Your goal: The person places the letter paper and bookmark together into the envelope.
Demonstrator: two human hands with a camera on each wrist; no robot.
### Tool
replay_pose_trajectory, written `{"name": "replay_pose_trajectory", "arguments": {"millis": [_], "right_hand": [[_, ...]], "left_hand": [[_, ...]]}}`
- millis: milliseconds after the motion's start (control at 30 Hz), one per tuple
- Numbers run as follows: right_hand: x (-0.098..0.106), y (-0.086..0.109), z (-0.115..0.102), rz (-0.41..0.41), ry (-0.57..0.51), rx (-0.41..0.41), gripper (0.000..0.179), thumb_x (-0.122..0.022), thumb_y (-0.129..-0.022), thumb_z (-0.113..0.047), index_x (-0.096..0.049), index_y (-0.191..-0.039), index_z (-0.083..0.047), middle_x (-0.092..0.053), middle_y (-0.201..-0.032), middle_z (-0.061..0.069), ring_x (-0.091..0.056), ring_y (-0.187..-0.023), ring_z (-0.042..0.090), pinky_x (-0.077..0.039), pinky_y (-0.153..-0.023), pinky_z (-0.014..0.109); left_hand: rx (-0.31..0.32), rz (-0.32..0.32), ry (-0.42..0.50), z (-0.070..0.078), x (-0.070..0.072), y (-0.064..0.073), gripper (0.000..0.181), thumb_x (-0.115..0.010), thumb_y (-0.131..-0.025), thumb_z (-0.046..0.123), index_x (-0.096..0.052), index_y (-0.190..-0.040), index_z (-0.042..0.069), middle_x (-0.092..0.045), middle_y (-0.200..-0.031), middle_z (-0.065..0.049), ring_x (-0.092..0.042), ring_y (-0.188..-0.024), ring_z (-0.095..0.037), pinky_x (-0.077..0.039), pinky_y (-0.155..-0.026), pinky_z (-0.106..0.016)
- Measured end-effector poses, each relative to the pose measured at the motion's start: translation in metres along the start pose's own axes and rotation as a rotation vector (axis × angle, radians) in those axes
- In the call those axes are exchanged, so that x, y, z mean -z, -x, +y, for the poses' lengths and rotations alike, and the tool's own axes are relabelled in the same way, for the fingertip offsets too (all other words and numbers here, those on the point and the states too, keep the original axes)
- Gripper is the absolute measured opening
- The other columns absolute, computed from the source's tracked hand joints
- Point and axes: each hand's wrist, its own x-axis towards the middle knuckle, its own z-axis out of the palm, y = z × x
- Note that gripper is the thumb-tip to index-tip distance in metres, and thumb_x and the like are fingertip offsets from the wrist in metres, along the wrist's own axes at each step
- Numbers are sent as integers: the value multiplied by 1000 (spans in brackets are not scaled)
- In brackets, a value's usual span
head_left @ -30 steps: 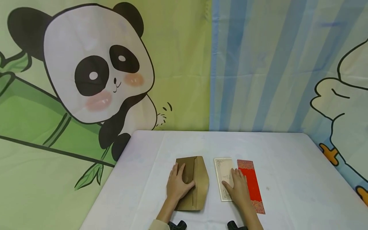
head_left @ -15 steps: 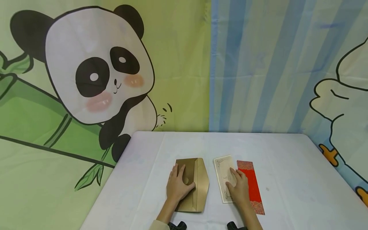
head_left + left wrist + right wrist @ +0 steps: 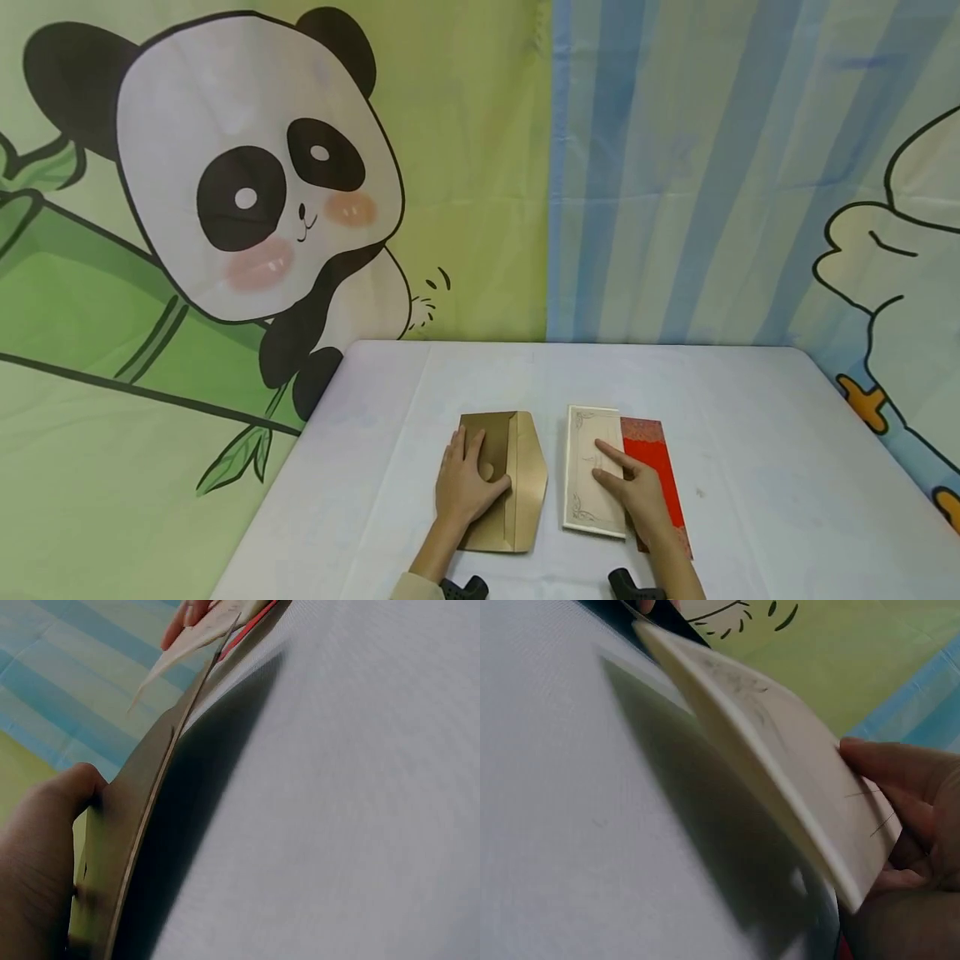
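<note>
A booth-like spot: white table (image 3: 750, 458), panda-print cloth (image 3: 472, 167), blue-striped cloth (image 3: 667, 167).

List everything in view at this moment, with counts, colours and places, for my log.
table: 1, white, centre of the head view
envelope: 1, brown, left of centre
cream card: 1, cream with printed ornament, tilted over the table
red strip: 1, red with patterned ends, right of the cream card
panda backdrop: 1, mostly green, behind left
striped backdrop: 1, blue and pale, behind right
black devices: 2, black, bottom edge
sleeve: 1, beige, bottom edge
left grip: 1, bare, on the envelope
right grip: 1, bare, holding the cream card
</note>
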Motion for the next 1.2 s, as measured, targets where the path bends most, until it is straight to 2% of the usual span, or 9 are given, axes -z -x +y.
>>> {"name": "replay_pose_trajectory", "arguments": {"millis": [100,167,267,400,500,633,900,1033,1200], "right_hand": [[-12,1,-4,-38,-143,-12,55,-74,-76,-14,-57,-128,-14,-49,-132,9,-57,-100,12,-53,-72,26],[-23,2,-6,-85,-203,15,56,-72,-78,-14,-54,-130,-10,-45,-136,11,-53,-108,14,-52,-77,26],[-42,2,-5,-144,-217,41,53,-68,-82,-16,-52,-132,-10,-40,-141,8,-41,-123,16,-47,-85,21],[-58,0,1,-176,-117,79,44,-60,-88,-11,-53,-132,-11,-41,-141,4,-30,-131,17,-39,-91,14],[-63,-1,7,-185,-40,119,43,-55,-89,-4,-52,-132,-8,-44,-138,9,-41,-124,20,-45,-85,18],[-64,-3,11,-210,21,167,44,-56,-88,0,-50,-131,-2,-45,-135,18,-57,-102,20,-52,-71,25],[-68,-4,11,-217,166,264,45,-62,-84,0,-54,-128,0,-53,-124,23,-58,-94,22,-52,-65,23],[-73,-4,11,-195,330,342,45,-67,-81,-3,-58,-125,-5,-61,-111,12,-55,-85,14,-48,-66,20],[-81,-4,10,-169,510,474,44,-69,-77,-2,-62,-121,-6,-61,-104,3,-50,-83,13,-46,-71,27]], "left_hand": [[-7,-3,-11,1,0,-1,85,-61,-65,55,-44,-138,16,-29,-146,-17,-25,-135,-32,-30,-104,-47],[-8,0,-17,1,-1,-1,85,-61,-64,55,-45,-138,16,-29,-146,-17,-24,-135,-32,-30,-104,-46],[-10,12,-11,1,-2,-1,86,-63,-64,56,-46,-137,16,-30,-146,-17,-25,-135,-32,-30,-104,-47],[-5,10,-4,2,-3,-1,85,-62,-64,58,-46,-137,16,-30,-146,-17,-26,-134,-34,-32,-102,-49],[5,4,-8,2,-3,-1,85,-61,-65,59,-45,-138,17,-30,-146,-17,-26,-134,-34,-32,-102,-49],[16,8,4,2,-2,-1,83,-61,-67,58,-45,-138,17,-30,-146,-16,-26,-134,-34,-31,-102,-49],[19,12,19,2,1,-1,79,-60,-70,55,-45,-138,17,-30,-146,-17,-27,-133,-36,-32,-101,-50],[16,12,16,1,0,0,79,-60,-70,54,-45,-138,17,-30,-146,-18,-28,-132,-37,-33,-101,-51],[2,17,15,1,0,1,81,-62,-67,54,-46,-137,16,-30,-146,-18,-28,-132,-37,-34,-100,-51]]}}
